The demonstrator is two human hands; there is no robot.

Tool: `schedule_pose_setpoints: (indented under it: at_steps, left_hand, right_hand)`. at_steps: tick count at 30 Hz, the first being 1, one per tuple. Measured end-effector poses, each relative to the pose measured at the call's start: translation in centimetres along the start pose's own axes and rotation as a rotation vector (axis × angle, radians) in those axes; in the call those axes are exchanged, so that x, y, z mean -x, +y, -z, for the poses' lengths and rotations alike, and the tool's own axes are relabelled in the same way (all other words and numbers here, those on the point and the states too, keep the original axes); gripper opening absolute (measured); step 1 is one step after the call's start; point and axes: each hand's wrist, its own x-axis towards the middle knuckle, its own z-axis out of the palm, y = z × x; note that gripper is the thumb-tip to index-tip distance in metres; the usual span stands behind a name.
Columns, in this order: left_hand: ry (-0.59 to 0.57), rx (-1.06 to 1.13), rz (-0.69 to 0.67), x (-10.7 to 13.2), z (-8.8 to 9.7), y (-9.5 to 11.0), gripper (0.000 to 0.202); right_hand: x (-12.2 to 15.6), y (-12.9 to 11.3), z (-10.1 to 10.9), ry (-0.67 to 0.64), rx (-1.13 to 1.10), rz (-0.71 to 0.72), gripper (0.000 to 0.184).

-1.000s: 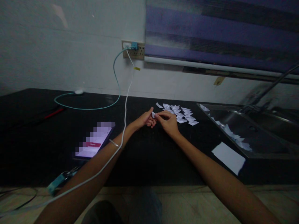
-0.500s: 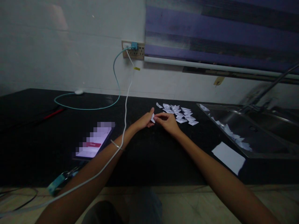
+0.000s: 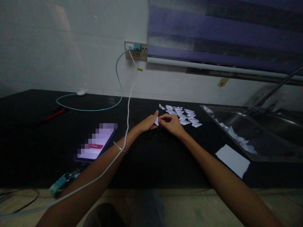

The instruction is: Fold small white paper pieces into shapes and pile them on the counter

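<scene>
Between my two hands, above the dark countertop (image 3: 142, 167), is a small folded piece of white paper (image 3: 156, 121). My left hand (image 3: 150, 122) is closed on it, with the thumb pointing up along its side. From the right, my right hand (image 3: 172, 124) pinches at the paper's edge with thumb and forefinger. Part of the paper is hidden by the fingers. Just beyond my right hand lie several small folded white paper pieces (image 3: 193, 120), grouped in rows. A loose curled scrap of paper (image 3: 162, 107) lies at their far left end.
A white paper stack (image 3: 233, 160) lies right of my right forearm. More folded papers (image 3: 234, 134) line the rim of the metal sink (image 3: 262, 154). A lit phone (image 3: 97, 145) and a teal strap (image 3: 58, 185) lie left. A white cable (image 3: 128, 116) crosses over my left forearm.
The folded paper in my hands is turned slightly and shows a more pointed, triangular face. Both hands stay together; the whole view has shifted a little.
</scene>
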Motion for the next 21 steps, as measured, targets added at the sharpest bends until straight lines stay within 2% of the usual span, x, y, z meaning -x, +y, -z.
schedule_pose_setpoints:
  at_steps: [5,12,17,21]
  left_hand:
    - [-0.015,-0.020,-0.032,0.25,-0.05,0.15,0.085]
    - [-0.028,-0.008,0.003,0.27,0.04,0.31,0.085]
    - [-0.022,0.028,-0.002,0.73,-0.06,0.76,0.081]
    - [-0.036,-0.004,-0.009,0.84,-0.07,0.89,0.082]
  right_hand:
    - [0.02,-0.28,0.28,-0.029,0.075,0.019,0.021]
    - [-0.14,0.15,0.71,-0.082,-0.025,-0.034,0.020]
    - [-0.32,0.69,0.66,-0.071,-0.074,-0.063,0.022]
    - [-0.24,0.56,0.57,-0.032,-0.003,-0.040,0.020]
